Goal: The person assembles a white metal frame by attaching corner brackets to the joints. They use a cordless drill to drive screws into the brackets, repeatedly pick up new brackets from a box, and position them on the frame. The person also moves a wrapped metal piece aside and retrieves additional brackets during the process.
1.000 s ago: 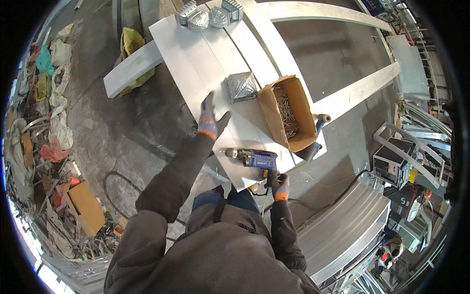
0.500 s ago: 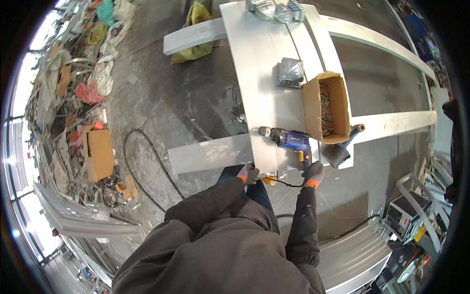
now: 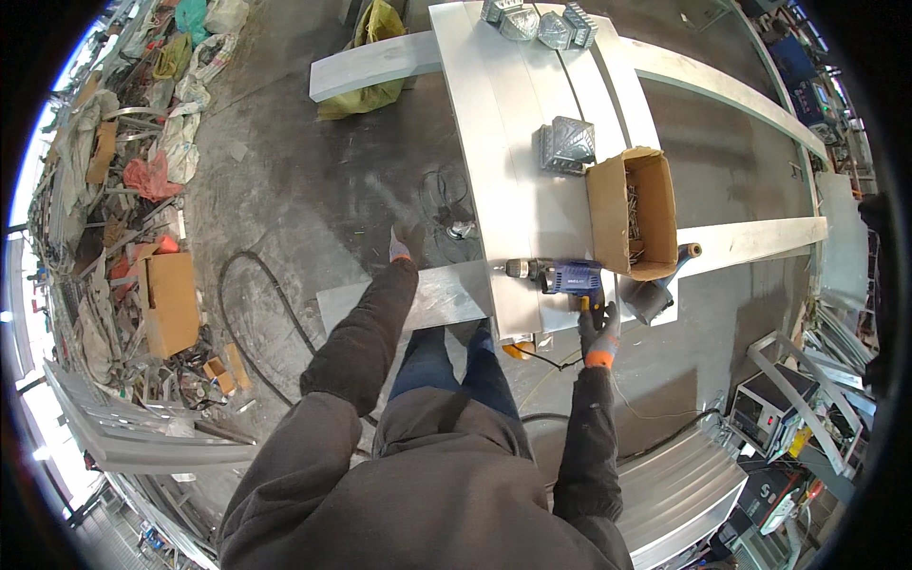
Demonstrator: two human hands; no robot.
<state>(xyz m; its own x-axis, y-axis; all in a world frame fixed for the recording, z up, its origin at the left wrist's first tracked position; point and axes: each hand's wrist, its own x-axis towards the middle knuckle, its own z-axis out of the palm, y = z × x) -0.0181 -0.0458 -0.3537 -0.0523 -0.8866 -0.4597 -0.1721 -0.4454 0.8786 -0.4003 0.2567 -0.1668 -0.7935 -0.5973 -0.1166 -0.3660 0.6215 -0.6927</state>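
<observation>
A blue power drill (image 3: 562, 276) lies on its side at the near end of a long white metal panel (image 3: 494, 142). My right hand (image 3: 598, 330), in a grey glove with an orange cuff, grips the drill's handle from below. My left hand (image 3: 407, 243), gloved the same way, is stretched out over the concrete floor just left of the panel and above a flat metal beam (image 3: 408, 296). It holds nothing and its fingers look spread. An open cardboard box (image 3: 608, 204) with screws inside stands on the panel right beside the drill.
Folded metal brackets (image 3: 567, 142) sit on the panel beyond the box, more brackets (image 3: 537, 19) at its far end. A black cable (image 3: 256, 313) loops on the floor. Scrap and a cardboard box (image 3: 171, 299) lie left; machines (image 3: 774, 418) stand lower right.
My left hand left the panel, came back near my body, then reached out left over the floor. My right hand stayed at the drill handle. The view shifted.
</observation>
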